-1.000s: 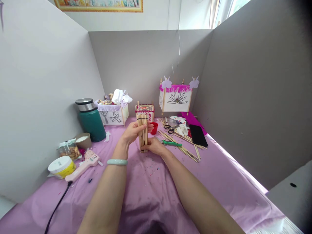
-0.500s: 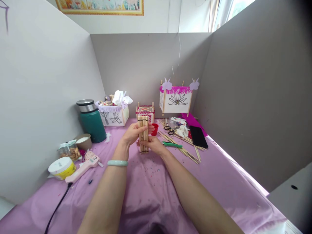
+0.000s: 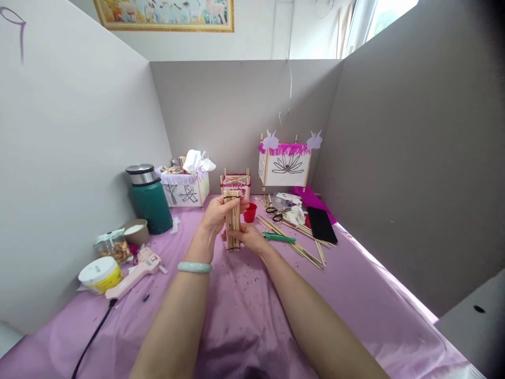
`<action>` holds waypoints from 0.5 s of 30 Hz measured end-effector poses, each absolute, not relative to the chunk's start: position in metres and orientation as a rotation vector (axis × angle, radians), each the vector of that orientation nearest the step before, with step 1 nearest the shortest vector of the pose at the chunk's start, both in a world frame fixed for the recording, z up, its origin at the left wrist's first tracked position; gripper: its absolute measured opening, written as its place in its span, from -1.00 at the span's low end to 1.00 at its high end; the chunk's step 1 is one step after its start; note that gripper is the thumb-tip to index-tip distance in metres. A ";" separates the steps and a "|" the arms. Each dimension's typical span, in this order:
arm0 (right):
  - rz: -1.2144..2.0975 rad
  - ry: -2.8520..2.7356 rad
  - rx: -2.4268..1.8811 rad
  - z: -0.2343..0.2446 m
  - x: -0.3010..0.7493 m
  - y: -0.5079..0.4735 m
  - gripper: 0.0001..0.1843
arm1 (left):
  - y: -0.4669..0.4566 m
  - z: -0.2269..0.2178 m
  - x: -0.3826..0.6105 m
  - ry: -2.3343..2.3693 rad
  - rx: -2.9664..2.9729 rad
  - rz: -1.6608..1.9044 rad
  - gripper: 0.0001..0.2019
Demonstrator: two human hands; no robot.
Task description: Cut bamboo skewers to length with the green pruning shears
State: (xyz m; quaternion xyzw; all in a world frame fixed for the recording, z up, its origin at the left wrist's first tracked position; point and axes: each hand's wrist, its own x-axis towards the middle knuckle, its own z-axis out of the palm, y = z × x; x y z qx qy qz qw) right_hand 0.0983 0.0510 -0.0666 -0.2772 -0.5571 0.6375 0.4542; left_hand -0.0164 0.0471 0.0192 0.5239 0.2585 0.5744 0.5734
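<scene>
From here I see left hand (image 3: 214, 215) and right hand (image 3: 250, 236) closed on the upright, dark-banded pale wooden stick bundle (image 3: 233, 217): probably light, stiff, best held by both sides

We take this for a craft workspace, a small booth walled in by plain grey partitions (image 3: 244, 110). Its desk (image 3: 379, 316) is draped in purple cloth (image 3: 244, 321) speckled with tiny scraps, and we see a maker's kit about: a pink glue gun (image 3: 136, 275), scissors (image 3: 281, 213), a green-handled tool (image 3: 280, 237) and loose wooden sticks (image 3: 303, 252). A paper-sided box (image 3: 288, 169) with a flower drawing and magenta fringe looks handmade to us. Beyond the back partition we make out a gold-framed picture (image 3: 165, 13) and a window (image 3: 392, 18); whether the room belongs to a home or a studio, we cannot tell.
</scene>
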 end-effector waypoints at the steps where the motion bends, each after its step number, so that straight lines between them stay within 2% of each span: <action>1: 1.576 -1.373 -0.689 -0.066 0.098 0.051 -0.56 | 0.047 0.020 -0.016 0.612 1.220 1.350 -0.70; 15: 1.547 -1.390 -0.697 -0.064 0.099 0.048 -0.64 | 0.047 0.022 -0.017 0.584 1.229 1.311 -0.65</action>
